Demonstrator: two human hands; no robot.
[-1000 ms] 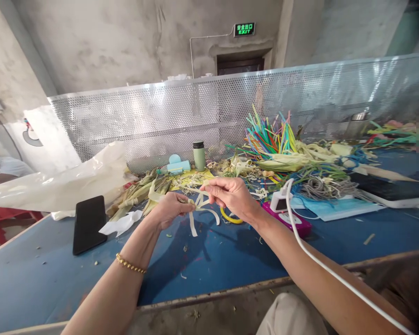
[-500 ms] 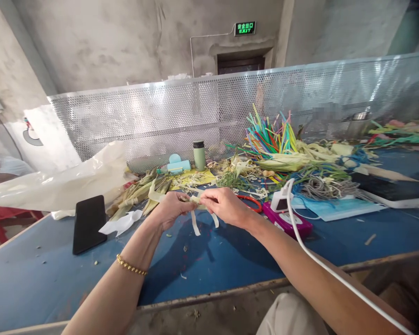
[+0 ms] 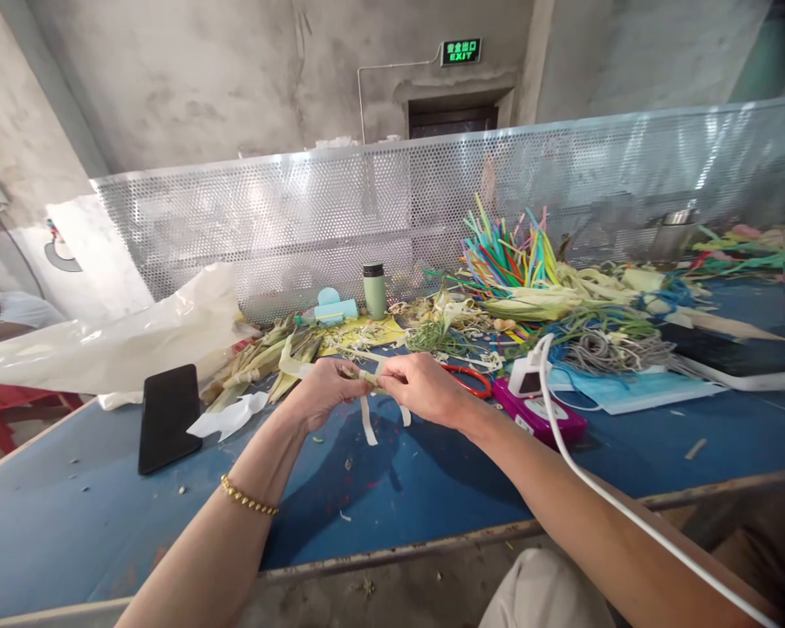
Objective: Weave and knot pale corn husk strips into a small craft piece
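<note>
Both hands meet over the blue table (image 3: 340,523), pinching a piece of work made of pale yellow-green strips, perhaps corn husk (image 3: 368,378). My left hand (image 3: 324,390) is closed on its left part, and a strip curls up and away to the left of the fingers. Close beside it, my right hand (image 3: 420,388) has thumb and fingers pressed together on the right part. Two pale strip ends (image 3: 368,423) hang below the hands. Fingers cover much of the held piece, so its exact form is hidden.
A black phone (image 3: 168,420) and crumpled white tissue (image 3: 230,417) lie left. Behind the hands are dried husks (image 3: 271,353), a green bottle (image 3: 374,292) and colourful sticks (image 3: 507,253). A purple box (image 3: 566,423) with a white cable stands right. A perforated metal screen (image 3: 301,227) runs behind.
The hands stay almost in place, still pinching the husk strips. The fingers have shifted slightly apart, and a little more of the piece shows between them.
</note>
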